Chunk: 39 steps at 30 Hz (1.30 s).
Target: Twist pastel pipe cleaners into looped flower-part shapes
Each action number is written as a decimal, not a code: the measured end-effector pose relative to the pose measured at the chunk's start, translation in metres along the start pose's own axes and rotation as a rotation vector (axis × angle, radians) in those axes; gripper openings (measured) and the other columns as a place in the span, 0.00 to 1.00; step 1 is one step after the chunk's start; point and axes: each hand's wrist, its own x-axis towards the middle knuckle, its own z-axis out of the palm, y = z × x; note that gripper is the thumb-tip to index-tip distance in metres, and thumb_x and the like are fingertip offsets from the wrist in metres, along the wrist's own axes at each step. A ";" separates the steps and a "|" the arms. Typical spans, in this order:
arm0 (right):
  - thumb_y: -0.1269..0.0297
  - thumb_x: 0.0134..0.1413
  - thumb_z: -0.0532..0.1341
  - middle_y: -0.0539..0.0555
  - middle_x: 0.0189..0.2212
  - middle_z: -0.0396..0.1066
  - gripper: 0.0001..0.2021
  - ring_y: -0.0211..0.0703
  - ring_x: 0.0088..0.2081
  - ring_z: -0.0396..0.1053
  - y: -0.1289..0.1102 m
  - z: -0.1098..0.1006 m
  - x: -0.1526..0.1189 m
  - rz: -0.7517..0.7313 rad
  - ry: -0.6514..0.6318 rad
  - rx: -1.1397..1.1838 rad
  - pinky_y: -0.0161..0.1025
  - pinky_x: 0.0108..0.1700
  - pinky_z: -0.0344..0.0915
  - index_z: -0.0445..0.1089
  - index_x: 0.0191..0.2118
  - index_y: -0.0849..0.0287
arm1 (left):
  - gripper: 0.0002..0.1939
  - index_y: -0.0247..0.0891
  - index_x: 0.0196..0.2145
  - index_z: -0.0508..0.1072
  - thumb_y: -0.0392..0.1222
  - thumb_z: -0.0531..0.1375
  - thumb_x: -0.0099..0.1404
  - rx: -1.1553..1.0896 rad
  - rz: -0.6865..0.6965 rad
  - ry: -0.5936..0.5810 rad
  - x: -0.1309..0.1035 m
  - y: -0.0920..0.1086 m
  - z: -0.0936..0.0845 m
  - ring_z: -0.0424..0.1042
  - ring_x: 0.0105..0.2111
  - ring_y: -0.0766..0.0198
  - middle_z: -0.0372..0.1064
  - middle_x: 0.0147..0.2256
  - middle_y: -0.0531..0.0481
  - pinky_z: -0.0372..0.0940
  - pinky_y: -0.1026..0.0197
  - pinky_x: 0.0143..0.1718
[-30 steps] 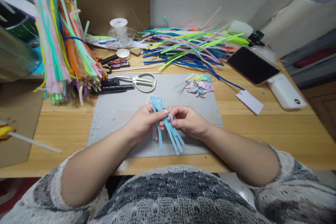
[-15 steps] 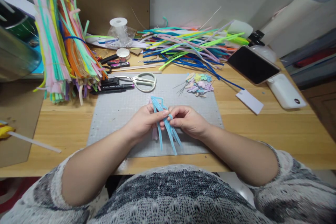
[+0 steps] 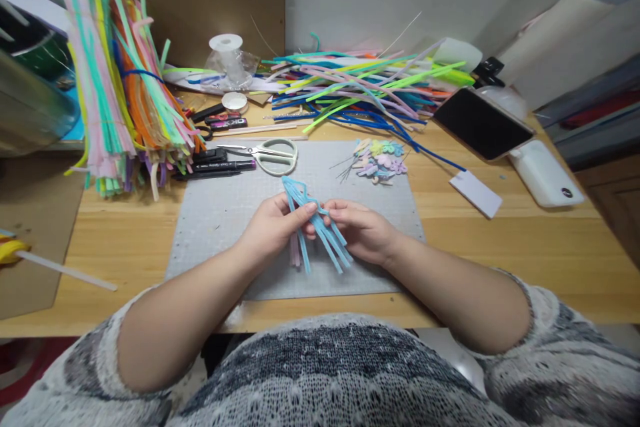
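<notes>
In the head view, a bundle of soft blue strips, fuzzy like pipe cleaners, is held above the middle of the flat grey mat. The strips are gathered to a narrow point on the far side and splayed into loose ends on the near side. They are gripped by the left hand, the thumb laid across them; by the fingertips of the right hand, the bundle is pinched at its right side. Pale pink strips are seen hanging below the left hand. On the mat's far edge, scissors with pale oval handles are laid to the left, and small pastel flower shapes on thin dark stems are heaped to the right. Beyond the mat, thin coloured stems are tangled in a loose pile; left of it, thick tied bundles are stood up.

The undersides of the fingers are hidden, and where the pink strips are held cannot be told. Left of the mat, a yellow object is cut off by the frame. The print on the pens cannot be read.
</notes>
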 end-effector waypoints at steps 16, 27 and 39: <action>0.59 0.45 0.63 0.52 0.25 0.71 0.10 0.35 0.24 0.62 -0.001 0.009 -0.003 0.040 0.098 -0.164 0.33 0.25 0.51 0.66 0.25 0.60 | 0.08 0.32 0.27 0.70 0.39 0.64 0.55 0.190 0.003 0.013 -0.002 -0.001 0.001 0.65 0.20 0.73 0.69 0.23 0.54 0.63 0.68 0.24; 0.60 0.45 0.63 0.53 0.26 0.72 0.09 0.38 0.28 0.65 -0.003 0.010 -0.005 0.063 0.120 -0.146 0.34 0.28 0.53 0.68 0.27 0.60 | 0.08 0.34 0.28 0.69 0.41 0.63 0.56 0.232 -0.012 0.025 -0.002 -0.001 0.001 0.65 0.20 0.72 0.65 0.20 0.56 0.63 0.67 0.23; 0.63 0.46 0.60 0.53 0.23 0.69 0.08 0.37 0.26 0.63 -0.002 0.009 -0.004 0.051 0.122 -0.182 0.33 0.25 0.52 0.64 0.23 0.61 | 0.07 0.34 0.28 0.68 0.40 0.63 0.56 0.285 0.003 -0.002 -0.001 -0.002 0.001 0.65 0.21 0.72 0.67 0.22 0.55 0.63 0.67 0.24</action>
